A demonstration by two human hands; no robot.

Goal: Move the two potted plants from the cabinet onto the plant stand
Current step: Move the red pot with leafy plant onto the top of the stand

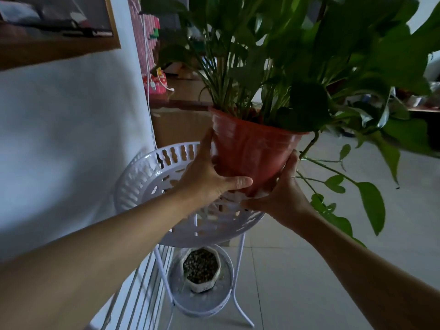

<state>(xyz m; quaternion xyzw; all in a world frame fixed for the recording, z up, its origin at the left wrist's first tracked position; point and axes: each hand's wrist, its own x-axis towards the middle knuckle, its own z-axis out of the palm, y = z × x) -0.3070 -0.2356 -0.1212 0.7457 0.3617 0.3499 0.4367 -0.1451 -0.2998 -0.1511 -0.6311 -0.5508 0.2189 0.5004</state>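
Left hand (209, 179) at 9 o'clock of the red pot (252, 151): thumb across the front wall, fingers wrapped behind, clamped on the pot low down. Pot is airborne, tilted w/ rim leaning toward 11 o'clock, hanging just above the white upper tray (140, 184) of the plant stand (238, 277); base not yet seated, as far as can be judged. Right hand (283, 196) at 5 o'clock of pot, cupped under base and side, also closed on it. Foliage (333, 67) is large; vines trail to 4 o'clock, clear of the stand. Lower tray carries a small white pot (202, 270) filled w/ pebbles, no plant visible in it.

Risks, by judgement: 
- Tilt plus top-heavy foliage: pot may tip once released if set off-centre in the tray. 
- Base catching the tray rim on descent could rock the slender-legged stand. 
- Trailing vines may snag under base or hand. 
- Thin plastic wall may flex under the squeeze.
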